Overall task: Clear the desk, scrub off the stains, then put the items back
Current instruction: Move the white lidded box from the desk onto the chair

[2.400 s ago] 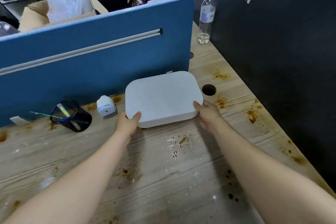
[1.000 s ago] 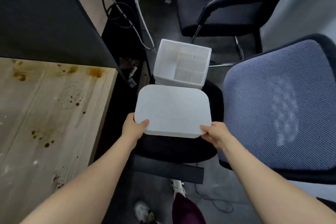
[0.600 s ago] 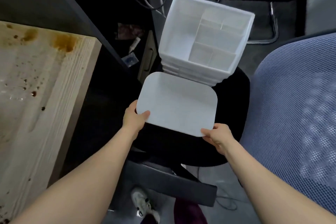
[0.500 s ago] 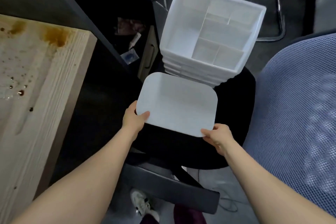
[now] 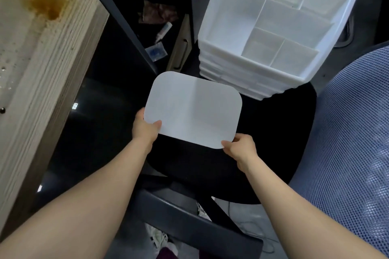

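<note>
Hands, left [image 5: 145,129] and right [image 5: 241,149], each pinch a near corner of flat white rounded-rectangle plastic lid [image 5: 193,109], now carried off stained wooden desk [image 5: 42,48] and lowered over black chair seat [image 5: 273,132] beside white compartmented organizer [image 5: 273,27], so clearing continues.

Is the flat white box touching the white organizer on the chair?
Cannot tell. In the head view the box's far corner overlaps the organizer's lower edge, with no gap visible, but the box may simply be held above it.

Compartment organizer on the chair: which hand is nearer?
Left, though only slightly. The left hand grips the white lid's near-left corner, below-left of the organizer; the right hand pinches the near-right corner, farther below it.
</note>
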{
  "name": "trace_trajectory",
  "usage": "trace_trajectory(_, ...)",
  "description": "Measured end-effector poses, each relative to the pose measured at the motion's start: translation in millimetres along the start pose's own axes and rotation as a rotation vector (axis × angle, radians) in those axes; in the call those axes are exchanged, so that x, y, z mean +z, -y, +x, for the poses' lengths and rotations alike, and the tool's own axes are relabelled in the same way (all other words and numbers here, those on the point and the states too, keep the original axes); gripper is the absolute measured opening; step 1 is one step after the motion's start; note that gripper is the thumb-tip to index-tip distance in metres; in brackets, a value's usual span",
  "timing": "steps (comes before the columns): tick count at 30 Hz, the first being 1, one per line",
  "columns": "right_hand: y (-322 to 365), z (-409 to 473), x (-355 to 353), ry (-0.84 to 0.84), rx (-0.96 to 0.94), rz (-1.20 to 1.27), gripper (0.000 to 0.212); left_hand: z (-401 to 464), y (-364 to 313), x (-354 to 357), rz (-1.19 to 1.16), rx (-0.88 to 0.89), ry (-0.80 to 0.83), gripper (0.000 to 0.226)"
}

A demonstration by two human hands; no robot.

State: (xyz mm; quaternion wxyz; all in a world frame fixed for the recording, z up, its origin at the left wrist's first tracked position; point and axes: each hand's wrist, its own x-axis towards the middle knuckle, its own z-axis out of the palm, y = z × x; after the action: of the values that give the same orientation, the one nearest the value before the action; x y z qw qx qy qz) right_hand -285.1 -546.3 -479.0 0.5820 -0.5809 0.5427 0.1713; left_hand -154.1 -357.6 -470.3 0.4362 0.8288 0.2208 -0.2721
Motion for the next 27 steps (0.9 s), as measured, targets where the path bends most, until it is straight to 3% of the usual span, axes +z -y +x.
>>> trace_trajectory(7, 0, -1, 1, 0.019, -0.024, -0.075, 0.03, -2, 1, -6, 0.009, -0.018, 0.056, 0.064)
trace_trajectory(11, 13, -25, -6, -0.026, -0.071, -0.226, 0.053, -24, -9, -19, 0.015, -0.014, 0.034, 0.08)
trace_trajectory(13, 26, -41, -14, -0.053, -0.108, -0.33, 0.062, -40, -17, -26, 0.007, 0.02, 0.048, 0.076)
trace_trajectory(19, 82, -112, -24, -0.033, -0.252, -0.395, 0.056, -104, -55, -57, 0.0, 0.147, 0.097, 0.058)
trace_trajectory(27, 166, -252, 18, -0.001, -0.569, -0.541, 0.051, -189, -115, -164, -0.069, 0.341, -0.055, 0.033)
